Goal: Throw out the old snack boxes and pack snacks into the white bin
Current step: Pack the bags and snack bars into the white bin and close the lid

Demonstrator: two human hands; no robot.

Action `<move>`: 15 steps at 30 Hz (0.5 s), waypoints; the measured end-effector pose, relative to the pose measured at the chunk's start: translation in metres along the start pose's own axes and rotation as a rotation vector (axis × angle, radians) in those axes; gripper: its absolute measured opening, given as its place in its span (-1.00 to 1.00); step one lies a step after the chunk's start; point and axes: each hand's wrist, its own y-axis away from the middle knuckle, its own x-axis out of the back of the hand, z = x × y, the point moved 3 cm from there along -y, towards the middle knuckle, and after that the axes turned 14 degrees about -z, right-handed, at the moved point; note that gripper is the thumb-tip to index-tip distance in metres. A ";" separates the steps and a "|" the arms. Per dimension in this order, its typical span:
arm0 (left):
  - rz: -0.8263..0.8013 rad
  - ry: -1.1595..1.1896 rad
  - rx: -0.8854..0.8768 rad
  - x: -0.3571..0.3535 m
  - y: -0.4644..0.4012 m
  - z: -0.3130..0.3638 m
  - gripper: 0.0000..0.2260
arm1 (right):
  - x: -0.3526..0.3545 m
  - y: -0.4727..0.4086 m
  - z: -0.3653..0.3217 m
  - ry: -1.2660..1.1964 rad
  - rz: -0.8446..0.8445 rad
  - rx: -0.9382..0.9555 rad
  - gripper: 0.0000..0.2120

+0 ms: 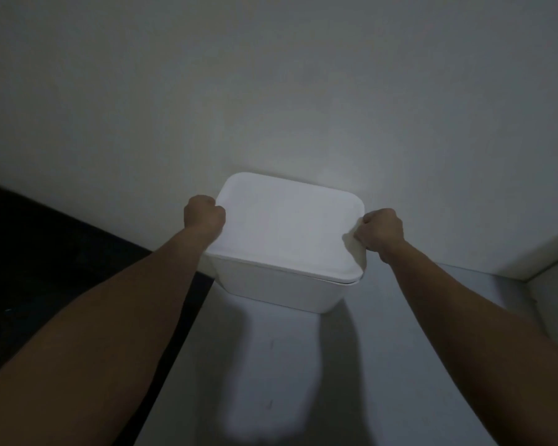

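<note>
Currently gripping white bin [281,284] with lid [287,223] on, left hand [203,214] curled on its left edge, right hand [380,230] curled on its right edge for balanced two-sided hold, far on pale shelf [271,365] against wall [271,91]; contents hidden.

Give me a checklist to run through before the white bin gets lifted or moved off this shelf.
1. Left hand grips the white bin at its left edge: ok.
2. Right hand grips the right edge: ok.
3. Lid on the bin: ok, though whether it is latched: cannot tell.
4. Bin sits on the white shelf, against the wall: ok.
5. Snacks inside: cannot tell, lid hides them.
6. Fingers under the rim: cannot tell.
</note>
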 end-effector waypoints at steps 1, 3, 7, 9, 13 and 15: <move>-0.009 0.015 0.007 -0.001 0.000 -0.003 -0.78 | -0.001 0.001 0.001 0.014 -0.007 0.006 -0.85; -0.040 0.033 -0.006 -0.004 0.001 -0.008 -0.83 | -0.002 0.004 0.003 0.052 -0.017 0.020 -0.84; -0.054 -0.081 -0.081 -0.011 0.012 -0.010 -0.57 | -0.006 0.017 0.002 0.145 -0.024 0.053 -0.84; -0.022 -0.289 -0.141 -0.016 0.016 -0.009 -0.56 | -0.010 0.026 -0.004 0.265 -0.010 0.067 -0.72; -0.080 -0.636 -0.252 -0.041 0.020 -0.004 -0.46 | -0.033 0.044 -0.016 0.500 0.037 0.222 -0.56; -0.144 -0.709 -0.283 -0.053 0.023 0.001 -0.43 | -0.050 0.046 -0.017 0.616 0.050 0.292 -0.54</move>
